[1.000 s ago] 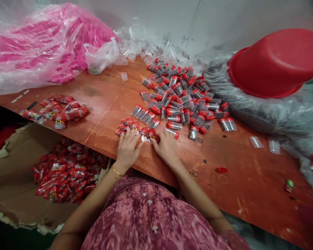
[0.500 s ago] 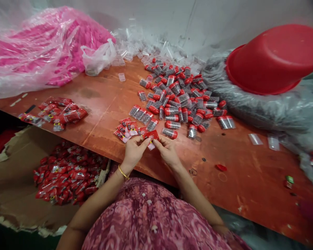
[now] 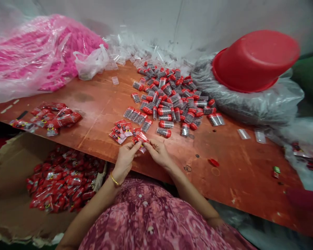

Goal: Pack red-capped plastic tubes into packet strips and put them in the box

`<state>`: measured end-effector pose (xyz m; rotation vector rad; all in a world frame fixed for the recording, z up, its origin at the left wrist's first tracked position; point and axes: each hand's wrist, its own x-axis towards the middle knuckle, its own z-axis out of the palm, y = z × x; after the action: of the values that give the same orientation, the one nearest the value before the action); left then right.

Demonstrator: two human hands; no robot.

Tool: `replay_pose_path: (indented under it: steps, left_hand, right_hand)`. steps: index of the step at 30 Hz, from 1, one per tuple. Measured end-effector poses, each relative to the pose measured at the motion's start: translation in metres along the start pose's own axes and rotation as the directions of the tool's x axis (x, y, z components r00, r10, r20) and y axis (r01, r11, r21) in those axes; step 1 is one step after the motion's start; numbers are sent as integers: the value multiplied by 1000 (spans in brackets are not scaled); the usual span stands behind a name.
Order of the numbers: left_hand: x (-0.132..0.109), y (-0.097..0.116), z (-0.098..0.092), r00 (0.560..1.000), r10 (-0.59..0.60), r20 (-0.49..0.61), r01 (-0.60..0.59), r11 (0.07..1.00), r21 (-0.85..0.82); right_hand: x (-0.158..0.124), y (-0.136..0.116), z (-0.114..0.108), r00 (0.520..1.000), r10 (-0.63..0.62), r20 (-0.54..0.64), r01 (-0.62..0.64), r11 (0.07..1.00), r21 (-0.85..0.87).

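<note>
My left hand (image 3: 125, 158) and my right hand (image 3: 158, 152) meet at the near edge of a reddish wooden table (image 3: 240, 166). Both pinch one small red packet (image 3: 141, 139) between their fingertips. Just left of it lies a short row of flat red packets (image 3: 120, 129). Beyond them spreads a heap of small clear tubes with red caps (image 3: 169, 97). A gold bangle sits on my left wrist.
A cardboard box (image 3: 13, 205) of filled red packets stands below the table's left edge. More red packets (image 3: 52, 116) lie at the left of the table. A pink-filled plastic bag (image 3: 33, 55) is far left; a red basin (image 3: 253, 59) rests on a grey bag.
My hands lifted from the row of packets on the table, came together and now hold one red packet between them. The view shifted slightly to the right.
</note>
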<state>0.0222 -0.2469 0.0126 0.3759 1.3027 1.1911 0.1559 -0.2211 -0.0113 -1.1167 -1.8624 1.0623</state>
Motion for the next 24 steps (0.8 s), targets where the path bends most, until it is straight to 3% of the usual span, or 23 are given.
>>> replay_pose_path:
  steps: [3, 6, 8, 11, 14, 16, 19, 22, 24]
  left_hand:
    - [0, 2, -1, 998, 58, -10, -58, 998, 1]
    - [-1, 4, 1, 998, 48, -27, -49, 998, -46]
    - [-3, 7, 2, 999, 10, -37, -13, 997, -80]
    - [-5, 9, -1, 999, -19, -30, 15, 994, -113]
    - [-1, 7, -7, 998, -54, -36, 49, 991, -125]
    - [3, 4, -10, 996, -82, -28, 78, 990, -115]
    - [8, 0, -10, 996, -88, -6, 87, 990, -107]
    - [10, -2, -6, 993, -116, 2, 115, 986, -119]
    - [10, -2, -4, 988, -151, 11, 151, 979, -134]
  right_hand:
    - [12, 0, -17, 991, 94, -90, -120, 929, -349]
    - [20, 8, -34, 949, 186, -256, -314, 645, -696]
    - [16, 17, -40, 959, 184, -213, -280, 545, -790]
    - [-7, 35, -45, 999, 45, -19, -43, 601, -798]
    - [-36, 49, -52, 993, -118, -31, 54, 652, -756]
    - [-52, 52, -57, 976, -127, -175, -44, 677, -735]
    - [-61, 44, -55, 919, 91, -384, -338, 684, -646]
    - [-57, 29, -40, 851, 318, -418, -523, 585, -619]
    - [-49, 23, -29, 851, 329, -410, -526, 538, -659]
